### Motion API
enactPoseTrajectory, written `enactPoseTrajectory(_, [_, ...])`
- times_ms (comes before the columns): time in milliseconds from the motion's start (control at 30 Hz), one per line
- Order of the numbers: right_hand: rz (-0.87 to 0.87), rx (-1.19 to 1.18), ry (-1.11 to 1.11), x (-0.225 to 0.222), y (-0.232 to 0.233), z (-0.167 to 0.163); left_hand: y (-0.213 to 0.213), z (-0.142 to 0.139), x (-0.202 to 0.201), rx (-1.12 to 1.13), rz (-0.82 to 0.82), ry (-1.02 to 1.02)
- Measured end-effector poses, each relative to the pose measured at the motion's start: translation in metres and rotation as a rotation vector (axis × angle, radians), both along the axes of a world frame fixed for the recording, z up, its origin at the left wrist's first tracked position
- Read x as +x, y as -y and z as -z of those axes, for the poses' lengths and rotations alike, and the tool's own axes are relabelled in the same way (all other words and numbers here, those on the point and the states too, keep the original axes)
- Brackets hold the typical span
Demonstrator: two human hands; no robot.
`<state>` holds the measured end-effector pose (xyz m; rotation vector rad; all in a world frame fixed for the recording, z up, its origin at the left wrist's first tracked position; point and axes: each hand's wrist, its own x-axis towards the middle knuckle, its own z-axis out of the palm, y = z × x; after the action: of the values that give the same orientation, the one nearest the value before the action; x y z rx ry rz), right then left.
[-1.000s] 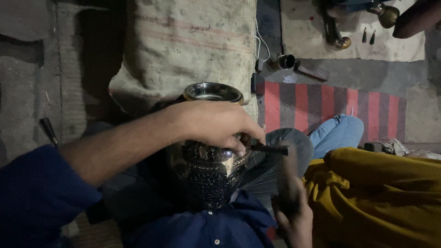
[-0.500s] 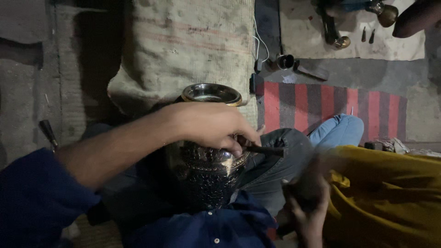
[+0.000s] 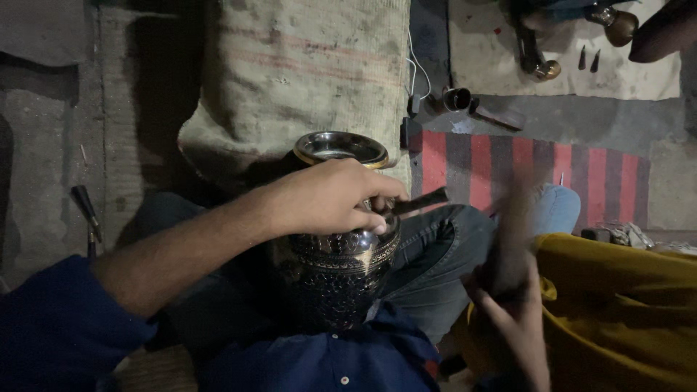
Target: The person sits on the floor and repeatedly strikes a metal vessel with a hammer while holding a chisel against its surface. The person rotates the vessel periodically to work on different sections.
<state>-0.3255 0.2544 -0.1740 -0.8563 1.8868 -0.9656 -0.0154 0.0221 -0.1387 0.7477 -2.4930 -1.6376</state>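
Although the scene is dim, most of what lies in the person's lap can be made out, while the right hand (image 3: 512,319) is smeared by motion blur. It rises from the lower edge of the frame with fingers curled around a dark hammer-like tool (image 3: 508,247); the tool's head cannot be told apart from the blur. The lower part of the engraved metal vase (image 3: 337,268) sinks into shadow against the blue shirt (image 3: 341,359), and its foot is hidden. How far the vase is hollow cannot be seen; only its wide polished mouth (image 3: 340,147), rimmed in a brassy colour, faces away from the camera, and nothing shows inside it.

The vase lies tilted across the lap, its neck pointing toward the burlap sack (image 3: 305,72) on the floor beyond. The left hand (image 3: 330,199) comes in from the left on a bare forearm and is closed over the vase's shoulder, fingers bent and pinching a thin dark chisel (image 3: 417,202) whose far end sticks out to the right. A yellow cloth (image 3: 617,305) lies at the right, cut off by the frame, beside a red and grey striped mat (image 3: 537,163). Small metal tools (image 3: 537,65) lie on a pale cloth at the top right, partly cut off.
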Motion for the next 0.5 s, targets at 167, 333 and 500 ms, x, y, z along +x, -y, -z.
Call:
enactPoseTrajectory(167, [-0.029,-0.095,-0.077,0.019,-0.001,0.002,0.004,0.004,0.001,-0.013,0.057,-0.1])
enactPoseTrajectory(333, [-0.085,-0.124,-0.433,0.032,-0.016,0.02,0.015,-0.003,-0.007,0.033,0.203,0.033])
enactPoseTrajectory(500, [-0.141,-0.346,-0.649,0.036,-0.038,0.05,0.017,-0.007,-0.01,0.031,0.308,0.057])
